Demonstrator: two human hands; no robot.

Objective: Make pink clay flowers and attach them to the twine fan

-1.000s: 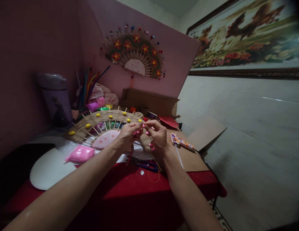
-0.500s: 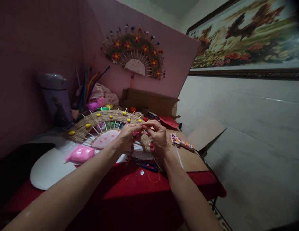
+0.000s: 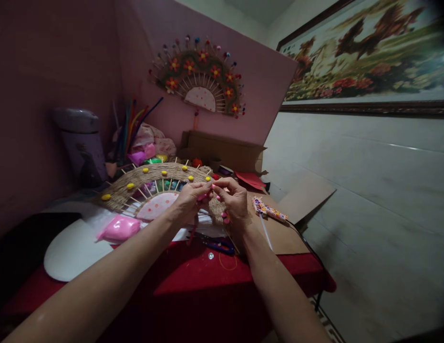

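My left hand (image 3: 192,199) and my right hand (image 3: 233,197) meet over the right end of a twine-wrapped fan (image 3: 155,172). Both are closed, their fingertips pinching a small bit of pink modelling clay (image 3: 213,186) between them. More pink clay shows under my left fingers. Several little pink pieces (image 3: 225,218) lie on the fan beside my right palm. Yellow clay dots (image 3: 164,173) sit along the fan's twine band, and thin sticks poke out of it. A pink clay packet (image 3: 119,228) lies left of my left forearm.
Blue-handled scissors (image 3: 220,246) lie below my hands on the red cloth (image 3: 193,276), near a small clear gem (image 3: 211,256). A patterned glue tool (image 3: 270,209) rests on cardboard at right. A lidded purple cup (image 3: 82,147) stands left. A finished fan (image 3: 203,78) hangs behind.
My fingertips have shifted very slightly around the pink clay, and a little more of it shows between them. The fan and the things about it have stayed put.
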